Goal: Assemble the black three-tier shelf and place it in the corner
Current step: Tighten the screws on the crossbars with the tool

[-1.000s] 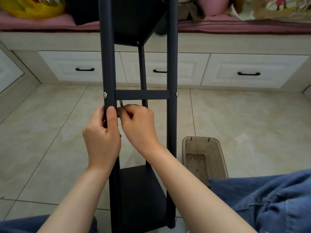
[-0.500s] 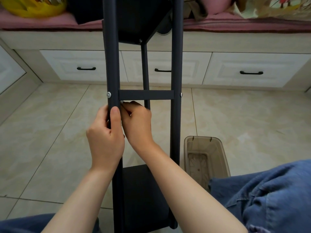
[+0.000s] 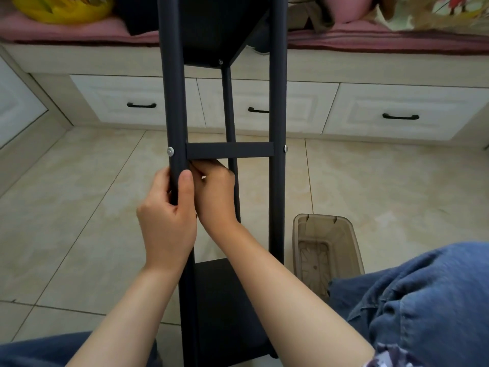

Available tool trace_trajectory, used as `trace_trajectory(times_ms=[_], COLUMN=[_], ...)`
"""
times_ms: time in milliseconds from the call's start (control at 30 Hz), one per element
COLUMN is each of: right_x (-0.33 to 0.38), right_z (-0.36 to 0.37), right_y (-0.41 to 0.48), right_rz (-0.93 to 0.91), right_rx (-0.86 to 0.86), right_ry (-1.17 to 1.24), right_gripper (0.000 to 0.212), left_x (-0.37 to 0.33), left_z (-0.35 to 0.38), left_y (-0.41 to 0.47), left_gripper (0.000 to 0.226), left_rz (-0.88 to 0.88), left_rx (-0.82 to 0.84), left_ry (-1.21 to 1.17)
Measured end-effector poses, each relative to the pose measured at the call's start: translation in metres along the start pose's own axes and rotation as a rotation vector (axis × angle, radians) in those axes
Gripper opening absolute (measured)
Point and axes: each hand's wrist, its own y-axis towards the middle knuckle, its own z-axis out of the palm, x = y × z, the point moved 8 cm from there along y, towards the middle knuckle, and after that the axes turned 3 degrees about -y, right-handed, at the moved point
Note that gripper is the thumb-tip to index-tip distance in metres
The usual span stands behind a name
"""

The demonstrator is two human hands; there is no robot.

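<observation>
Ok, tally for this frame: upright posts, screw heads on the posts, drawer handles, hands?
Black upright posts: 3
Screw heads on the posts: 2
Black drawer handles: 3
Hands: 2
Total: 10

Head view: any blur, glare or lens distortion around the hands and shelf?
Head view: soft even light, no hard shadows; left hand and right hand sharp, no motion blur; black shelf reads near-flat dark, little surface detail; wide-angle bowing along the drawer fronts toward the edges; faint sheen on the floor tiles, no blown glare.
</observation>
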Motion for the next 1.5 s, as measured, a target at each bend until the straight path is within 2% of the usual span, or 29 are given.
trace_trajectory(times_ms=[100, 200, 433, 633, 733, 933, 1067, 1167, 1300, 1500], right_x=[0.004, 0.008, 0.002, 0.027, 0.048, 0.063, 0.06, 0.059, 0.055, 0.06], right_z=[-0.003, -0.011, -0.032, -0.07, -0.095, -0.136, -0.143, -0.144, -0.143, -0.126], right_y=[-0.001, -0.007, -0.035, -0.048, -0.028, 0.009, 0.029, 0.041, 0.05, 0.059], right_rz=[-0.041, -0.06, 0.013, 0.008, 0.011, 0.15, 0.341, 0.322, 0.406, 0.404], right_rx=[0.026, 0.051, 0.201, 0.156, 0.157, 0.3, 0.427, 0.37, 0.307, 0.274], right_ry=[-0.08, -0.144, -0.307, -0.304, -0.419, -0.676, -0.428, -0.305, 0.059, 0.187], right_gripper=[0.017, 0.02, 0.027, 0.029, 0.031, 0.031, 0.024, 0.028, 0.03, 0.029], left_x=[0.0, 0.0, -0.003, 0.002, 0.001, 0.001, -0.002, -0.008, -0.006, 0.0], left_z=[-0.001, -0.002, -0.001, -0.004, -0.007, -0.013, -0.013, -0.009, -0.008, -0.014], left_y=[0.0, -0.001, -0.004, -0.007, -0.009, -0.012, -0.015, -0.019, -0.019, -0.013], left_gripper=[0.027, 0.027, 0.03, 0.017, 0.013, 0.015, 0.017, 0.018, 0.018, 0.011], left_rz=[-0.002, -0.009, -0.028, -0.074, -0.076, -0.081, -0.07, -0.045, -0.044, -0.072], left_rx=[-0.001, 0.001, 0.002, -0.005, -0.018, -0.034, -0.009, 0.023, 0.039, 0.0], left_ry=[-0.007, -0.011, -0.015, 0.018, 0.029, 0.062, 0.068, 0.064, 0.064, 0.065])
